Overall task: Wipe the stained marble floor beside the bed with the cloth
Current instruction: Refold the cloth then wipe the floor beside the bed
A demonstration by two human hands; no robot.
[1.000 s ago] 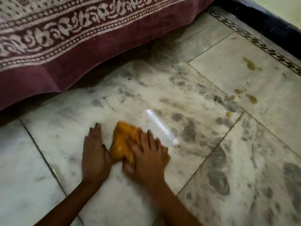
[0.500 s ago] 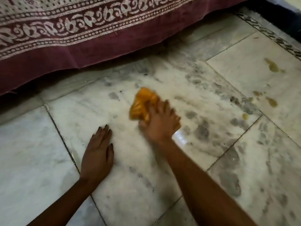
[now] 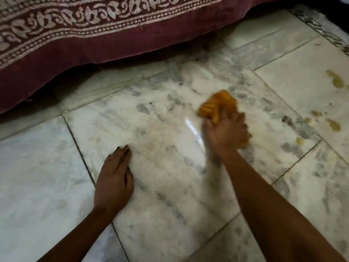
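Note:
A bunched orange cloth (image 3: 217, 105) lies on the white, grey-veined marble floor (image 3: 160, 129). My right hand (image 3: 226, 133) presses down on its near part, fingers curled over it, blurred by motion. My left hand (image 3: 115, 176) rests flat on the floor to the left, fingers straight, holding nothing. Yellowish stains (image 3: 336, 82) mark the tile to the right of the cloth, with more stains (image 3: 334, 125) lower down and a small spot (image 3: 300, 141) near the tile joint.
The bed's maroon patterned cover (image 3: 94, 35) hangs down along the top, with a dark gap beneath it. A patterned dark border strip (image 3: 321, 29) runs along the top right corner. Dark tile joints cross the floor.
My right hand has swept the cloth to the right, nearer the yellow stains. My left hand has stayed flat on the floor. The view has shifted slightly.

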